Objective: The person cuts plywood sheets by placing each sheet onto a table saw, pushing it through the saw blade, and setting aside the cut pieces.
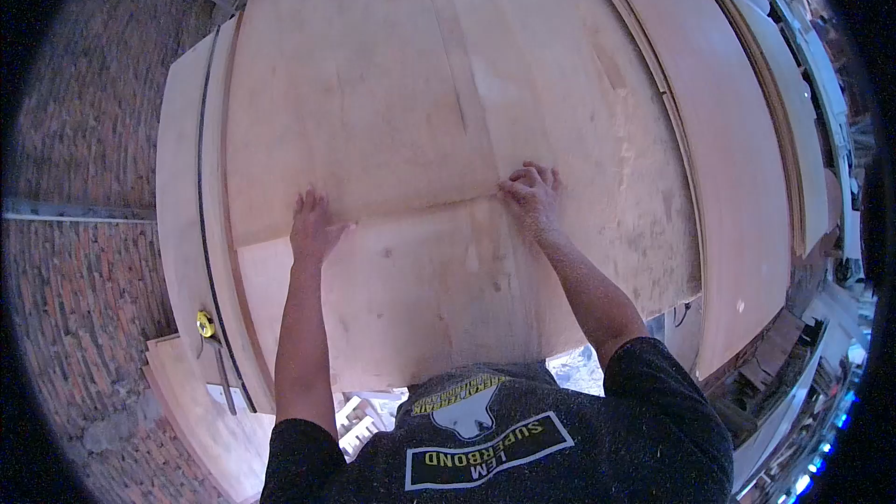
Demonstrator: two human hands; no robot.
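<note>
A thin plywood sheet [345,84] lies over a larger plywood panel [411,308], its near edge running crosswise in front of me. My left hand [315,226] rests on that near edge towards the left, fingers stretched forward and thumb out to the side. At the sheet's right near corner is my right hand [530,194], its fingers bent and the thumb side against the corner. It appears to pinch the corner, though the fingertips are partly hidden.
More plywood sheets [719,131] are stacked on the right. On the left, a yellow tape measure [205,323] lies near a thin dark tool [224,378], beside a brick wall [84,299]. Scrap wood [775,345] lies at the lower right.
</note>
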